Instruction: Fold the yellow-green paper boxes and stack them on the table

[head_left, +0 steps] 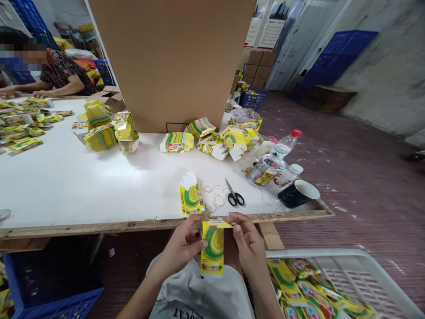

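Over my lap I hold a small yellow and green carton (212,250) upright. My left hand (186,243) grips its left edge, with the thumb on the front face. At the top right, my right hand (247,237) pinches the carton's top flap, which stands out to the right. Just beyond, on the table, lie a few flat cartons (191,197) of the same print with white flaps. Several rubber bands (217,197) and black-handled scissors (235,195) lie to their right.
A dark cup (294,195), a clear jar (265,170) and bottles crowd the table's right corner. Bundled cartons (177,141) stand along the back. A white basket (358,283) of filled cartons sits at lower right, a blue crate (63,297) at lower left. A person (66,73) works at far left.
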Available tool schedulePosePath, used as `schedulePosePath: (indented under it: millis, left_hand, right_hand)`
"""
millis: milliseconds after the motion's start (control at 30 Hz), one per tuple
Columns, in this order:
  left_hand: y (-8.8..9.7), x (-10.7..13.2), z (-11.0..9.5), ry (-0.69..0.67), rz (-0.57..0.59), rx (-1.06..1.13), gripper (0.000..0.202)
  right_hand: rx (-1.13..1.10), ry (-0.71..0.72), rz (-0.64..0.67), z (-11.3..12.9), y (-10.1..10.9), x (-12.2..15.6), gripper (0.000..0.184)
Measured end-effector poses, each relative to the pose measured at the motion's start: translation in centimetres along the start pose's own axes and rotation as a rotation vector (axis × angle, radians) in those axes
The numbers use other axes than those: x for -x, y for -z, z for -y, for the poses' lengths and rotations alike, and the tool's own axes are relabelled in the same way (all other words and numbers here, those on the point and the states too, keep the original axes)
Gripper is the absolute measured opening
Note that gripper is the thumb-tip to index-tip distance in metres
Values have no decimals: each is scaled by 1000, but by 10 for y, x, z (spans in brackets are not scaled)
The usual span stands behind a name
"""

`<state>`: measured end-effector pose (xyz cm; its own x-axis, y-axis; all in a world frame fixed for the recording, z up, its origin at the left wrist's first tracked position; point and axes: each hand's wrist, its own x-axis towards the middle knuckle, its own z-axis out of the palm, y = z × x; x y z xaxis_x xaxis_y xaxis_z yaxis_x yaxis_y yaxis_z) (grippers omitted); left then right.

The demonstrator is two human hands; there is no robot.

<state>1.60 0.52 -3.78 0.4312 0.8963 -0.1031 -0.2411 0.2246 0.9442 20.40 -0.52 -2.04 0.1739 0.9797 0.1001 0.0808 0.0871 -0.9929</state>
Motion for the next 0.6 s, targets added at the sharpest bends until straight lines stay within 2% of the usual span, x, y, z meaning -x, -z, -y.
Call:
schedulePosePath:
  millis: [133,200,300,367,433,533,600]
  left_hand:
    - [-2,2,0,-44,-13,-175,43]
    - [-2,3,1,-40,23,-139,45]
    - [1,4,0,-10,48,-21,47]
    - [2,3,0,23,47,63,51]
    - [1,3,-1,50,45,120,53]
    - [-7,2,0,50,37,109,52]
    - [-13,0,-1,41,56,28,50]
  right_hand:
    - [60,-180,274,8,0,1,41]
    - [131,-175,315,8,-1,1,39]
    - [338,-83,261,5,-5,3,31]
    - [430,-36,239,2,-7,5,33]
    - [448,-4,227,-1,-11,7,37]
    - [438,72,127,-2,-13,9,37]
    - [405,94,79,-2,-1,10,34]
